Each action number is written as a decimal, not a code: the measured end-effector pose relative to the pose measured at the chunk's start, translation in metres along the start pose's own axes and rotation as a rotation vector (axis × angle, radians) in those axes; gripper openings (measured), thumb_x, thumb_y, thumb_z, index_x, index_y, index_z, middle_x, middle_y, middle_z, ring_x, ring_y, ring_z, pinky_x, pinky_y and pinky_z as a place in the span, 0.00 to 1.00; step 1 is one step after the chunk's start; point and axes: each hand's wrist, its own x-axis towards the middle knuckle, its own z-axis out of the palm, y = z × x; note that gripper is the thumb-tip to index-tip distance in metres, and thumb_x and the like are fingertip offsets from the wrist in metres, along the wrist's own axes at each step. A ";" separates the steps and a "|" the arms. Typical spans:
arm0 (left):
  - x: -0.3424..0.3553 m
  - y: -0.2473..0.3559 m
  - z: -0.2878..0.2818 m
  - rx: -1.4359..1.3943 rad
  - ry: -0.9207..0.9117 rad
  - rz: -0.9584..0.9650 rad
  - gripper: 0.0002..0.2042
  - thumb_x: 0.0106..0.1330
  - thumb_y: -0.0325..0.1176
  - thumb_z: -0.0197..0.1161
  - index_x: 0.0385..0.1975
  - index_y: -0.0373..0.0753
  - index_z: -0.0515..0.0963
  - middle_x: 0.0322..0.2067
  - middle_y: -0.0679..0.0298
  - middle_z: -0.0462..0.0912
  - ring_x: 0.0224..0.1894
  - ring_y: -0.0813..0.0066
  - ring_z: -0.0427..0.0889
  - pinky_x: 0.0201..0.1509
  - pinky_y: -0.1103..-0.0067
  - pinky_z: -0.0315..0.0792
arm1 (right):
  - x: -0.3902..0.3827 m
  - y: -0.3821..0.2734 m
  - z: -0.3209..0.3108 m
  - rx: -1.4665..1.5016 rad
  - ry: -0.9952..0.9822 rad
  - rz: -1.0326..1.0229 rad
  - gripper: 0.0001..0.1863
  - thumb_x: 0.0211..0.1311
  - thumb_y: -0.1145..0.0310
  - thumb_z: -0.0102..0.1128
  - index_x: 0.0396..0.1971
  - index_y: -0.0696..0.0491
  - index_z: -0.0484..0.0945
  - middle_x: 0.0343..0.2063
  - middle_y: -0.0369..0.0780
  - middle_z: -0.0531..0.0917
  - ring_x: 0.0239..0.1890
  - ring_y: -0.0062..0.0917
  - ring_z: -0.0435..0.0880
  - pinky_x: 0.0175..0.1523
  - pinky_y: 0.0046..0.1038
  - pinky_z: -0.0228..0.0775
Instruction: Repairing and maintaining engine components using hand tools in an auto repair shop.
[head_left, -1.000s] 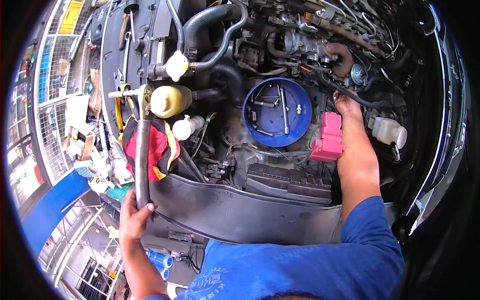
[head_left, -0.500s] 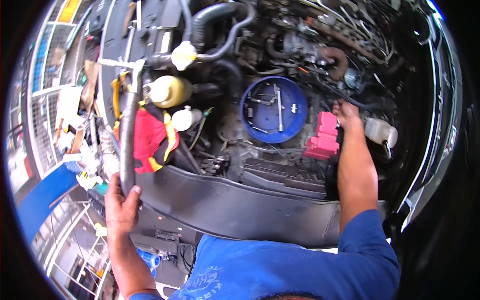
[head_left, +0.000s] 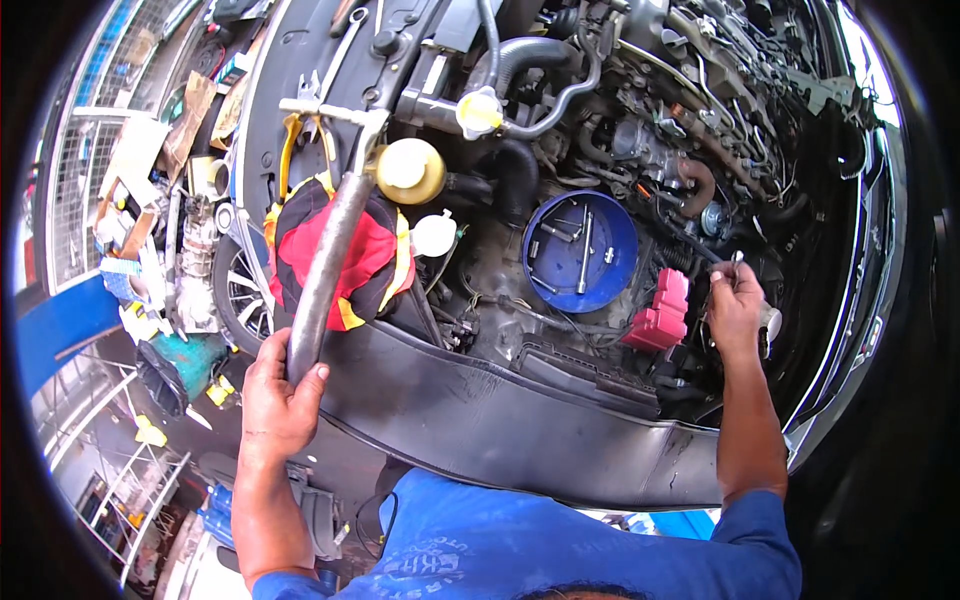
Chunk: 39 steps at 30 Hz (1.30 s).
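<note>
I lean over an open car engine bay. My left hand [head_left: 278, 392] is closed around the lower end of a long grey pipe [head_left: 328, 262] that runs up across a red, black and yellow cloth [head_left: 370, 262]. My right hand [head_left: 736, 300] reaches into the right side of the bay and pinches a thin metal tool [head_left: 734, 259] by its tip. Just left of that hand sit red plastic terminal covers [head_left: 660, 315]. A round blue tray [head_left: 580, 252] with several metal tools lies between my hands.
A dark front panel [head_left: 500, 420] spans the bay's near edge. Yellowish fluid reservoirs [head_left: 411, 170] and black hoses [head_left: 530, 60] fill the upper middle. Clutter, a wheel [head_left: 240, 290] and a blue bench [head_left: 60, 330] lie on the floor at left.
The view has shifted, so the bay sits further right and larger. My right hand has lifted off the engine's right side and now holds the thin tool up. My left hand keeps its grip on the pipe.
</note>
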 end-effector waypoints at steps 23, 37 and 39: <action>-0.022 -0.004 -0.018 -0.106 -0.021 -0.085 0.23 0.65 0.32 0.67 0.57 0.33 0.68 0.30 0.57 0.81 0.26 0.67 0.82 0.32 0.71 0.75 | 0.011 -0.302 0.370 -0.516 -0.681 -0.406 0.18 0.62 0.63 0.52 0.29 0.61 0.86 0.24 0.47 0.86 0.26 0.32 0.87 0.38 0.33 0.81; -0.022 -0.033 -0.003 -0.510 0.018 -0.113 0.24 0.63 0.29 0.69 0.56 0.32 0.68 0.32 0.67 0.77 0.29 0.82 0.75 0.34 0.82 0.73 | 0.056 -0.304 0.402 -0.952 -0.533 -0.746 0.26 0.60 0.69 0.59 0.62 0.47 0.78 0.54 0.46 0.84 0.53 0.45 0.84 0.59 0.37 0.77; -0.020 -0.031 -0.005 -0.493 0.016 -0.092 0.23 0.63 0.28 0.69 0.56 0.33 0.69 0.33 0.68 0.77 0.30 0.82 0.75 0.34 0.82 0.73 | 0.054 -0.309 0.371 -1.012 -0.564 -0.971 0.24 0.65 0.66 0.57 0.61 0.49 0.77 0.52 0.49 0.83 0.50 0.45 0.84 0.58 0.39 0.77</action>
